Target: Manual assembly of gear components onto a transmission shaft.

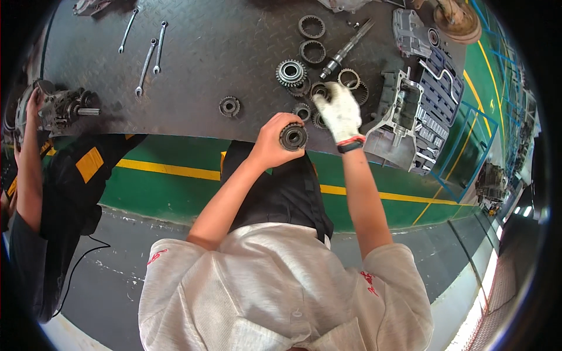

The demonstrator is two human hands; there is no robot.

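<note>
My bare left hand [277,138] is wrapped round a dark ring-shaped gear [293,137], held just off the table's front edge with its bore facing up. My right hand [339,111], in a white knitted glove, hovers low over a cluster of gear parts. Its fingertips are blurred beside a small gear [319,90], and I cannot make out whether they grip it. Close by lie another small gear [301,111], a bright large gear [291,72] and a brass-coloured ring [349,79]. A lone gear [229,106] rests to the left.
Behind lie two dark toothed rings [311,27] and a splined shaft [345,50]. An open metal housing [400,99] and a socket tool case [436,111] stand right. Several wrenches [146,67] lie left. Another person's arm [29,169] is at a gear assembly [61,111].
</note>
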